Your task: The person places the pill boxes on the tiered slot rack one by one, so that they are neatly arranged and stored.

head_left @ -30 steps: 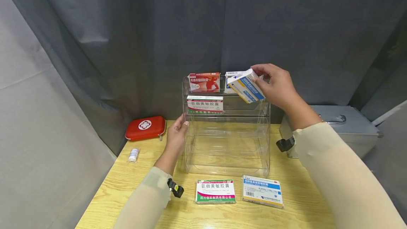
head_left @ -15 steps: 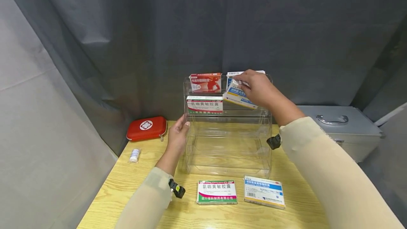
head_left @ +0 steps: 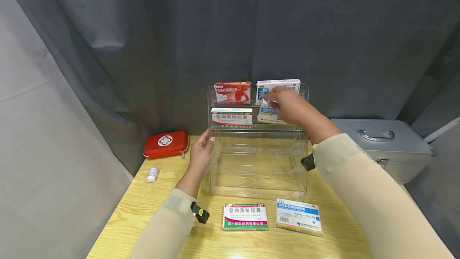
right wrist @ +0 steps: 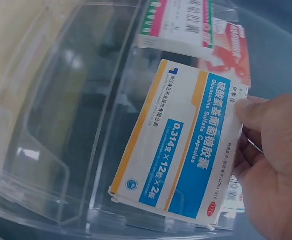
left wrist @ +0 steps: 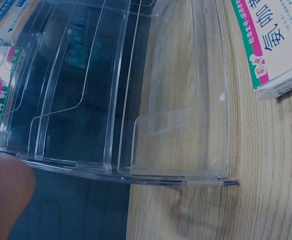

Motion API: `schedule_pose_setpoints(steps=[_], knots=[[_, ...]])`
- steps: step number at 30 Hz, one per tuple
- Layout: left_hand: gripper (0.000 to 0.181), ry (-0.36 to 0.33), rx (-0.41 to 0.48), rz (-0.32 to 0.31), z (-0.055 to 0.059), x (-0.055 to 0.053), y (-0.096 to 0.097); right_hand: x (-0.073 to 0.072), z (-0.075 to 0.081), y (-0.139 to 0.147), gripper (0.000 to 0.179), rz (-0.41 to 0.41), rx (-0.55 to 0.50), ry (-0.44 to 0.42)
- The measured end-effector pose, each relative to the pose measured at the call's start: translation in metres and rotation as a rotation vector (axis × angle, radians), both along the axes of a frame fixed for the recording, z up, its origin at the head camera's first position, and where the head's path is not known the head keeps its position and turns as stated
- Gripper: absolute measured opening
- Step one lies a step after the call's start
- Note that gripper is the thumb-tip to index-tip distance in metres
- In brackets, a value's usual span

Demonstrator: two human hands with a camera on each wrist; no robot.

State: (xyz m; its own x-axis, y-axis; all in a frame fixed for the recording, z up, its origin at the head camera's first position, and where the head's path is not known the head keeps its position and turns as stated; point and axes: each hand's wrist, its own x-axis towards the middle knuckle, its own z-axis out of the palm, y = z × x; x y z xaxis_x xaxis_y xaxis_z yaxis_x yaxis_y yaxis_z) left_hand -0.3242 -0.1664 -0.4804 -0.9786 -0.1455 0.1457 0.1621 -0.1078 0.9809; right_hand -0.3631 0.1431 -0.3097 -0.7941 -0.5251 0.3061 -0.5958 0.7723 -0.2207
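A clear tiered acrylic rack stands on the wooden table. My right hand pinches the top edge of a white, blue and yellow medicine box, labelled Glucosamine Sulfate Capsules, at the right of the second tier from the top. Beside it on that tier sits a white, green and pink medicine box. Above, the top tier bears a red medicine box and, partly behind my right hand, a white-and-blue medicine box. My left hand holds the rack's left side panel.
On the table before the rack lie a green-and-white medicine box and another blue-and-white medicine box. A red zip case and a small white bottle are at left. A silver metal case stands at right, a dark curtain behind.
My right hand has brought the glucosamine box left and down onto the second tier, and the box now stands straighter. My left hand stays on the rack's side.
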Motion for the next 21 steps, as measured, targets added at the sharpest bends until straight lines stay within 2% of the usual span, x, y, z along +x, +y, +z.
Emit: schedule_pose_setpoints(steps=[6,15,18,21], knots=[[0.052,0.002,0.001,0.007,0.001,0.000,0.001,-0.007,-0.012,-0.002,0.036,0.013,0.016,0.003],[0.052,0.010,-0.001,0.004,0.001,0.001,0.001,-0.008,-0.017,-0.002,0.035,0.008,0.010,0.017],[0.052,0.012,0.004,-0.001,0.000,0.001,0.001,-0.005,-0.017,0.000,0.038,-0.004,-0.007,0.008],[0.053,0.016,0.006,-0.008,-0.001,0.001,0.001,0.006,-0.017,0.005,0.044,-0.035,-0.059,0.002]])
